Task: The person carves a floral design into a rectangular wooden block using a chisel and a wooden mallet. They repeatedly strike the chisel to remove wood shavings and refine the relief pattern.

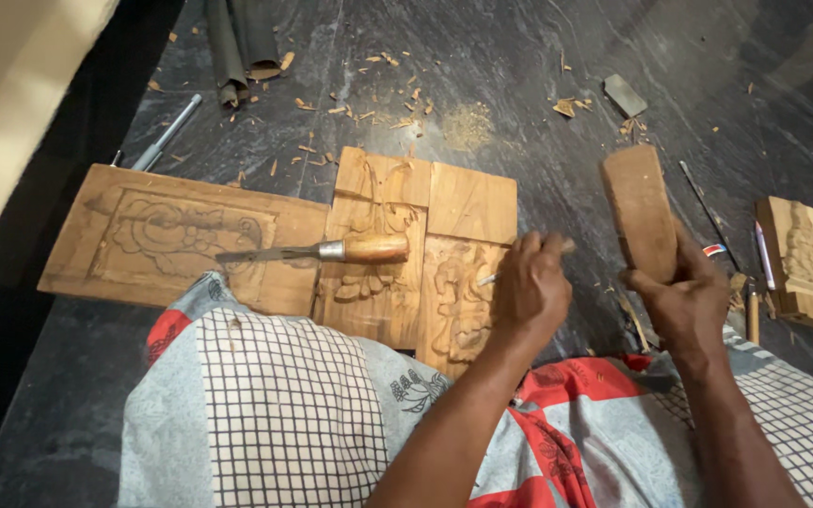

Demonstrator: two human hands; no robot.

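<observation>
Wooden carved panel [425, 254] lies on dark stone floor [538, 75], leaning onto person's lap cloth [284, 404]. Left hand [531, 287] has fingers wrapped around a thin chisel [493, 277], tip on the panel's relief at its right part. Right hand [684, 296] has fingers clamped on a wooden mallet block [639, 212], held upright, just right of the panel, apart from chisel. Second chisel with wood handle [331, 251] rests across panel and a bigger carved board [171, 235] at left. Small carved piece [802, 259] far right. Wood chips [369, 103] scattered above.
</observation>
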